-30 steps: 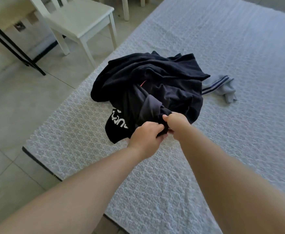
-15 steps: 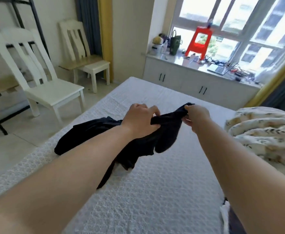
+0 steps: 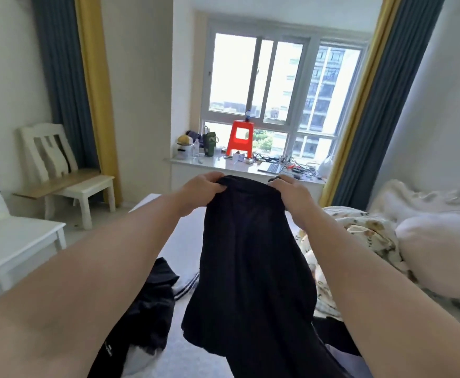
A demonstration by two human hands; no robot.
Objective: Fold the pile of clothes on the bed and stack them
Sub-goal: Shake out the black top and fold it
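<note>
**One dark garment lifted by two hands above the bed**

Two hands are in view, both raised in front of the window [image 3: 278, 85]. The left hand [image 3: 200, 190] and the right hand [image 3: 291, 193] each pinch the top edge of one dark garment [image 3: 250, 268], fingers curled over the cloth at its two upper corners, so both are clamped on the same piece. The garment hangs straight down from the grip — its top hem stretched between the hands, its body falling below and between the forearms toward the bed [image 3: 185, 246].

On the bed, lower left of the hanging piece, lies one heap of dark clothes [image 3: 152, 304]; how many pieces it holds cannot be told. Just beside it one grey piece with dark stripes [image 3: 186, 286] shows partly. One more dark patch [image 3: 332, 334] lies under the right forearm.

To the right sits one flowered quilt [image 3: 359, 236], bunched up. Two white chairs stand at the left — a near one [image 3: 13, 241] and a far one [image 3: 59, 170]. One red stool [image 3: 241, 137] stands on the sill, and one laptop [image 3: 271, 166] is near it.
</note>
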